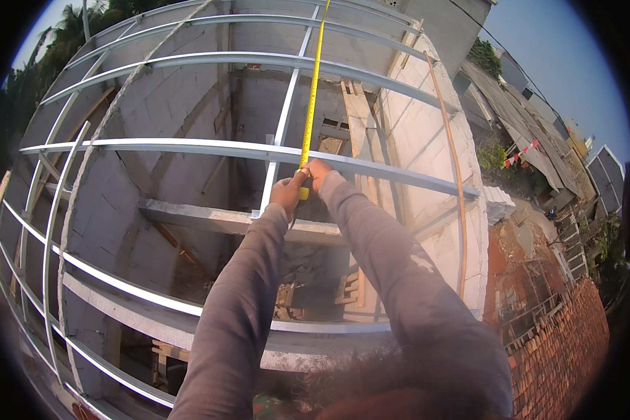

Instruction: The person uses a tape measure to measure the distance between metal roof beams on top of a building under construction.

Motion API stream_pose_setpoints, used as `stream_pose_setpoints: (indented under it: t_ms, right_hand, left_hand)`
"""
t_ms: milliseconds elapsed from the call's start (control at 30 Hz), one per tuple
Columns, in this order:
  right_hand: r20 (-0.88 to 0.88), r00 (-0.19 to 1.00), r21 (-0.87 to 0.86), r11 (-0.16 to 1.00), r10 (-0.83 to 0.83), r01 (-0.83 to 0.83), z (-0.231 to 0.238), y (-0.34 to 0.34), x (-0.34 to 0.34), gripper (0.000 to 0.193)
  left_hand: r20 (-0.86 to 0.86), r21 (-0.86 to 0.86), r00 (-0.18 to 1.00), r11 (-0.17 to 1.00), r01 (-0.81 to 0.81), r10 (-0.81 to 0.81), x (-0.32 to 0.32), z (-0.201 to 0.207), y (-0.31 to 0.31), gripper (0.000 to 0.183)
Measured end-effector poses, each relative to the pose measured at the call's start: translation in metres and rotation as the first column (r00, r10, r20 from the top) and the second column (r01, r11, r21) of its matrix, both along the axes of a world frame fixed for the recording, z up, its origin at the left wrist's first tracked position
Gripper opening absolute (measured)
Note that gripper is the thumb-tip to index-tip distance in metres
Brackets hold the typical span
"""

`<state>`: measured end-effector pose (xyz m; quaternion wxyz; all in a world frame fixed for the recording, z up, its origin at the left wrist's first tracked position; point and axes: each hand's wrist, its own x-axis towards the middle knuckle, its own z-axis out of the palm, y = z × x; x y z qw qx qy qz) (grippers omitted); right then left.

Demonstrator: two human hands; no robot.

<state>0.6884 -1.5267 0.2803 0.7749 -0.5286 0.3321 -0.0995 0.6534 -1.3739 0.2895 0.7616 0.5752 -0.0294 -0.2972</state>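
Observation:
A yellow tape measure [311, 105] is stretched out straight away from me, its blade running over the metal frame to the top of the view. My left hand [287, 192] is closed around the near part of the tape. My right hand [318, 173] is closed on it too, just beside the left, with its fingers partly hidden. Below the hands a short yellow part of the tape shows. Both hands are at a silver metal batten [217, 145] that crosses from left to right. A silver rafter [284, 119] runs alongside the blade.
Further battens [189, 59] span the open roof. Deep rooms with grey block walls [168, 98] and a concrete beam [210, 215] lie below. Wooden planks [360, 119] stand inside. At right are a pale wall, a brown pole [453, 154] and a brick wall [563, 357].

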Motion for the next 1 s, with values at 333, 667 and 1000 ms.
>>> stream_pose_setpoints:
  t_ms: [333, 667, 1000]
  right_hand:
    - [-0.043, 0.994, -0.124, 0.988, -0.098, 0.092, -0.07, -0.042, 0.057, 0.017]
    - [0.078, 0.978, -0.266, 0.941, -0.195, 0.209, -0.16, -0.098, 0.097, 0.023]
    - [-0.048, 0.996, -0.254, 0.965, -0.078, 0.063, -0.19, -0.068, 0.081, 0.02]
  left_hand:
    - [0.086, 0.063, 0.986, 0.987, -0.15, 0.144, -0.075, -0.116, 0.042, 0.07]
    - [-0.021, -0.027, 0.974, 0.973, -0.228, 0.228, -0.147, -0.272, 0.059, 0.052]
    - [-0.016, -0.063, 0.971, 0.969, -0.24, 0.24, -0.102, -0.29, 0.034, 0.054]
